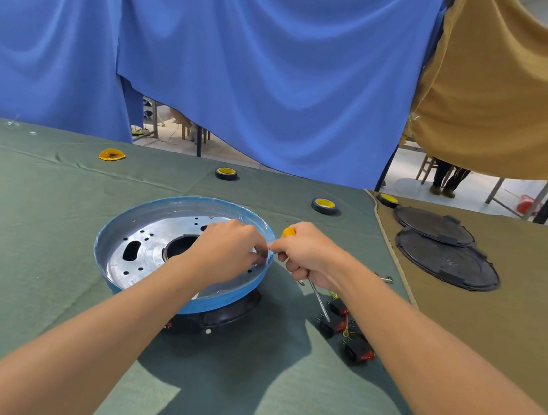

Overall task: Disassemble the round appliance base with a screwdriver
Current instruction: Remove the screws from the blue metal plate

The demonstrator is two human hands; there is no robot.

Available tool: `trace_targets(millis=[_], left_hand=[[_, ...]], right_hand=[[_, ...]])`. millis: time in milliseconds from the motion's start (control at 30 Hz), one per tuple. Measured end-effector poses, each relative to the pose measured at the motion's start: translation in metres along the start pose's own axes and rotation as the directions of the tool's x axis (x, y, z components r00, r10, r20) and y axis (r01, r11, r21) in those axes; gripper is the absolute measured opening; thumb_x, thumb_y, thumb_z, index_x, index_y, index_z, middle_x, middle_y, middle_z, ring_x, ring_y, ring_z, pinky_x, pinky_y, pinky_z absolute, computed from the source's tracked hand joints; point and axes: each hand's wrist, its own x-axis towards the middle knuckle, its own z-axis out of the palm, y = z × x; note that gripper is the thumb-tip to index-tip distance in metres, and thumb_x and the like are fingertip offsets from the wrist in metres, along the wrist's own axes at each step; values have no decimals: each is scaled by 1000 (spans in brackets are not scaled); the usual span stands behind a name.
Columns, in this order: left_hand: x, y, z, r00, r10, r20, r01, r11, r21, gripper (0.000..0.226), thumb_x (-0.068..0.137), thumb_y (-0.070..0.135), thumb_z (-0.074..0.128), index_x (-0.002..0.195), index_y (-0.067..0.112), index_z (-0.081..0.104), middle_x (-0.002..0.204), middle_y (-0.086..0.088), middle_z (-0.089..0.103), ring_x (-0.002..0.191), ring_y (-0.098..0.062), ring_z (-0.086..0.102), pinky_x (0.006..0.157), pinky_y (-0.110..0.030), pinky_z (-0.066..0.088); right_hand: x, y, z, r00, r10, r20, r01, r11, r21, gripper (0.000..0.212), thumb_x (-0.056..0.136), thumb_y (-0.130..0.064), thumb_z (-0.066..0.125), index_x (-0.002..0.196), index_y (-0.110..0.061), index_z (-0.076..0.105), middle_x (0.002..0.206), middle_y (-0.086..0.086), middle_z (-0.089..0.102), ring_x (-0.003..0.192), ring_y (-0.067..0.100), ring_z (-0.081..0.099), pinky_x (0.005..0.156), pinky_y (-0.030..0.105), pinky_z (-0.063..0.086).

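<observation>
Gripping the yellow-handled screwdriver [318, 297] in curled fingers, the right hand [308, 254] sits just outside the blue rim of the round appliance base [143, 246], which rests mid-table on green cloth [36, 247]. The left hand [229, 250] reaches inside, fingers bent at the rim — whether they pinch anything cannot be told.

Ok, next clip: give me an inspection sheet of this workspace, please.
Surface: table under green cloth, tan cloth to its right.
Job's things: round appliance base, blue rim, perforated metal plate inside; yellow-handled screwdriver.
Clutter: tape rolls, two black round covers, small black-and-red parts.
Hands: left hand fingertips at the base's right rim, grasp unclear; right hand grips the screwdriver.
Cables: thin yellow wire among the parts.
Surroundings: blue hung cloth, tan hung cloth; a person's legs beyond.
</observation>
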Motion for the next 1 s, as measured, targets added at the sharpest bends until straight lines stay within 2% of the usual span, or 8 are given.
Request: trace_targets(millis=[233,400,533,633,733,833,900,1000], left_hand=[[3,2,-2,997,-10,-76,17,996,85,28,101,37,46,112,27,69,108,3,71,99,-20,61,87,-36,44],[0,0,-7,990,-70,-121,68,997,-19,28,100,36,49,113,21,69,112,2,70,101,-20,62,93,-38,47],[-2,0,-13,972,-139,-191,117,986,-122,26,99,32,53,112,18,71,109,-1,72,100,-23,63,92,-41,50],[-2,4,-17,957,-168,-237,123,974,-193,27,99,32,54,109,16,72,104,-4,73,95,-25,63,87,-43,51],[-2,11,-19,943,-204,-263,130,954,-272,27,98,32,55,109,14,73,104,-5,73,93,-26,63,83,-43,53],[0,18,-18,940,-245,-237,143,914,-379,25,97,30,58,107,13,73,103,-6,72,93,-25,63,83,-41,53],[1,21,-15,942,-257,-214,143,888,-437,24,96,29,59,106,13,73,100,-5,72,91,-23,63,81,-38,53],[3,24,-12,944,-276,-182,149,847,-510,24,95,31,60,105,13,74,93,-3,71,84,-19,64,70,-29,51]], right_hand=[[-2,2,0,1000,11,-6,-11,1000,5,41,91,-10,58,59,-17,33,65,7,43,42,14,26,37,20,21],[-2,2,-2,1000,2,-1,-2,999,-44,34,90,-14,59,66,-16,36,69,9,44,43,14,27,38,22,22],[-5,0,-5,996,-76,-44,68,983,-173,34,90,-24,63,71,-15,36,75,11,40,53,20,27,44,28,25],[-10,-5,-11,967,-226,-116,204,963,-177,28,90,-28,62,75,-11,45,60,1,32,53,19,25,47,27,24],[-19,-10,-20,960,-278,-32,273,954,-120,25,90,-24,63,83,0,62,46,-10,27,41,12,23,41,23,23],[-27,-11,-22,946,-325,11,318,917,-240,11,86,-18,68,90,-9,71,55,-6,49,45,8,40,44,25,34],[-29,-9,-21,934,-357,-31,337,904,-264,10,84,-17,72,92,-11,73,73,-1,67,66,12,59,58,30,48],[-30,-5,-23,932,-348,-97,316,915,-249,10,82,-18,74,90,-13,74,85,4,71,81,18,62,66,31,50]])
